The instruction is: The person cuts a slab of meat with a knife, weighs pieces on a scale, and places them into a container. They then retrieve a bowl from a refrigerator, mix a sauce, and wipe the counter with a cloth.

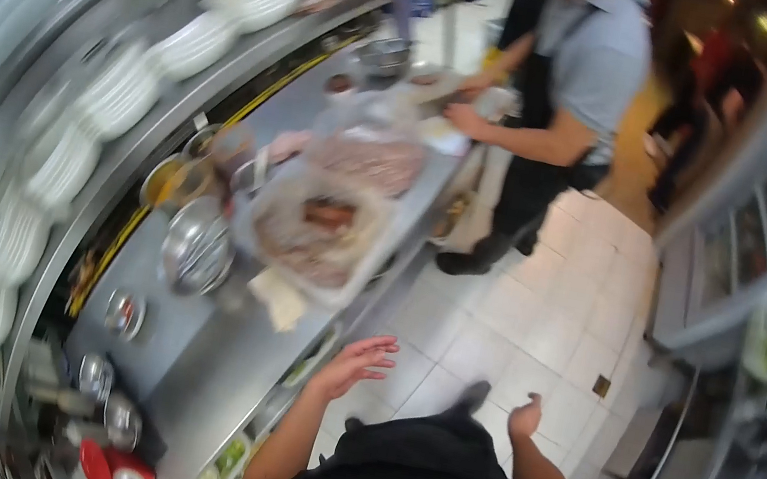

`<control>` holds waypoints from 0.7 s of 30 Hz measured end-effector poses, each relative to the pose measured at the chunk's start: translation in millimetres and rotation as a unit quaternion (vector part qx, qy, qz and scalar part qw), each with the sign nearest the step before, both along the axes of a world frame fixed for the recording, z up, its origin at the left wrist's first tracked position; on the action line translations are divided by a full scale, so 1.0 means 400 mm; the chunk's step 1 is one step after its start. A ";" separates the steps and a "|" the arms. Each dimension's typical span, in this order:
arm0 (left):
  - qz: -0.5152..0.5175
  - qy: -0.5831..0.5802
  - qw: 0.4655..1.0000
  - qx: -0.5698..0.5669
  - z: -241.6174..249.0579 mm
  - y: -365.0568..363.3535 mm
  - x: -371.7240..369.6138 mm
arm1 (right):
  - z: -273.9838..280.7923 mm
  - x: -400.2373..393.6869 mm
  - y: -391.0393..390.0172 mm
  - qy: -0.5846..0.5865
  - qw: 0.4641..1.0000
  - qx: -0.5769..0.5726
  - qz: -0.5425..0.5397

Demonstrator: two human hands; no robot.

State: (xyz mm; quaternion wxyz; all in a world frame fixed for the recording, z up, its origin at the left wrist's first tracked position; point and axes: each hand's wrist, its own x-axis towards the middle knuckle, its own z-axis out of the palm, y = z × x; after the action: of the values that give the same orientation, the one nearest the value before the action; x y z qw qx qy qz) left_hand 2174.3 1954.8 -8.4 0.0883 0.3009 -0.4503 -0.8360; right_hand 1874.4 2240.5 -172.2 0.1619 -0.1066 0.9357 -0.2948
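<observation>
I see no grasp underway: my left hand [353, 371] is open, empty, apart from my right hand [525, 422], whose grip I can't tell; reaching the plastic tub [352, 284] calls for moving forward-left.

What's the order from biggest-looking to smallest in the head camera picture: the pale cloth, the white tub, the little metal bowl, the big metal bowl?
1. White tub
2. Big metal bowl
3. Pale cloth
4. Little metal bowl
</observation>
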 end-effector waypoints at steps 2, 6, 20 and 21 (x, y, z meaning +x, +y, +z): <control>-0.048 -0.025 0.998 -0.017 -0.026 -0.045 -0.157 | -0.074 -0.046 0.008 0.046 0.997 -0.038 -0.042; 0.066 -0.217 0.973 -0.041 -0.287 -0.135 -0.362 | -0.034 -0.214 0.045 0.035 0.994 -0.087 -0.047; 0.107 -0.301 0.925 0.207 -0.621 -0.074 -0.292 | 0.045 -1.062 -0.099 0.088 0.966 -0.201 -0.138; 0.119 -0.287 0.921 0.234 -0.625 -0.068 -0.352 | -0.008 -1.095 -0.071 0.114 0.974 -0.153 -0.124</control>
State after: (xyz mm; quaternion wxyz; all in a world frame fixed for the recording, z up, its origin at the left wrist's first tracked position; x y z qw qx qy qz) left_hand 2033.6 1927.5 -258.3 -0.0190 0.5911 -0.2091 -0.7788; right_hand 1436.5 2212.1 -175.2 -0.0015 -0.0458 0.8976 -0.4384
